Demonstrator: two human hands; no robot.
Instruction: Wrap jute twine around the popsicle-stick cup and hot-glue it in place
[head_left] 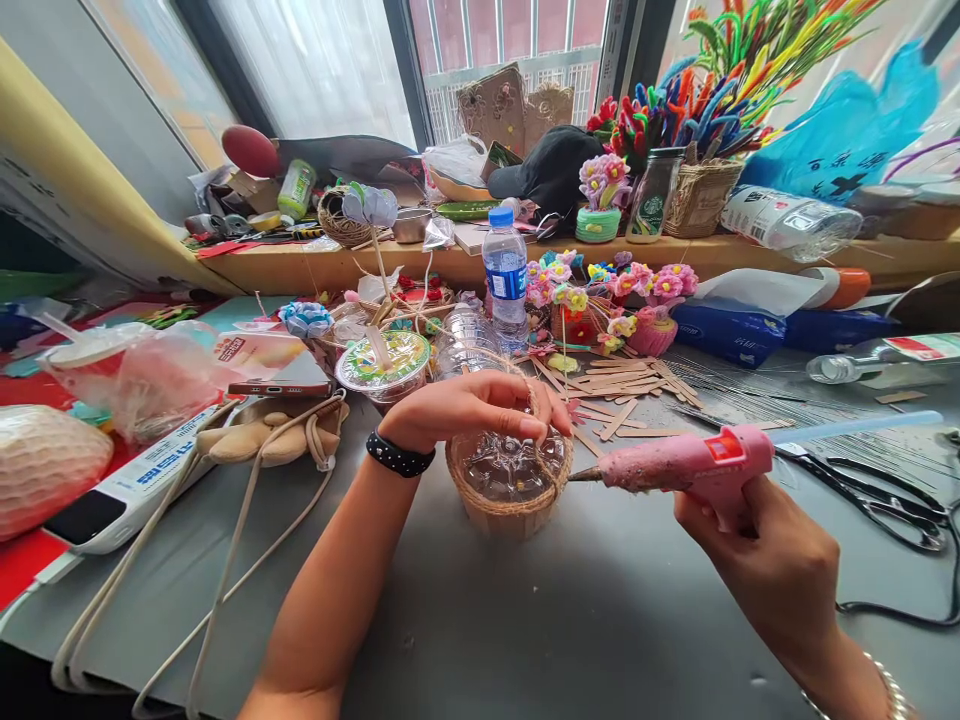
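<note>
Near the middle of the grey table sits a round clear plastic container (504, 505) whose side is wrapped in brown material, with twine around its rim. My left hand (491, 408) reaches over its far side, thumb and fingers pinched on the twine (541, 455). A pink glue gun (690, 462) is held in my right hand (772, 550), its nozzle pointing left and at or very near the twine on the container's right edge. Whether the nozzle touches is hard to tell.
Wooden sticks (626, 385) lie behind the glue gun, and black scissors (885, 495) to its right. A water bottle (506, 280) stands behind the container. At the left are a bag with cords (262, 440) and a power strip (142, 480).
</note>
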